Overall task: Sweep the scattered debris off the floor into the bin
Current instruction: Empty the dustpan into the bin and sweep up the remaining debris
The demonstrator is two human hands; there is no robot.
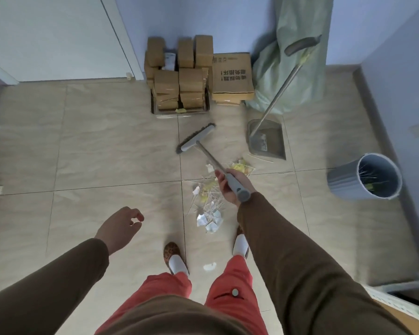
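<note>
My right hand (232, 183) grips the grey handle of a broom, whose brush head (196, 139) rests on the tiled floor ahead of me. A pile of debris (211, 201), thin sticks with white and yellow paper scraps, lies under and behind that hand, between the broom head and my feet. A grey dustpan (266, 140) stands to the right of the brush, its long handle leaning up toward the wall. The blue-grey bin (365, 176) sits at the right and holds some sticks. My left hand (121, 227) hangs empty at the left, fingers loosely curled.
Stacked cardboard boxes (179, 76) and a flat carton (232, 77) stand against the far wall, beside a pale green sack (293, 56). A white door (51, 37) is at the upper left. One white scrap (209, 266) lies between my feet.
</note>
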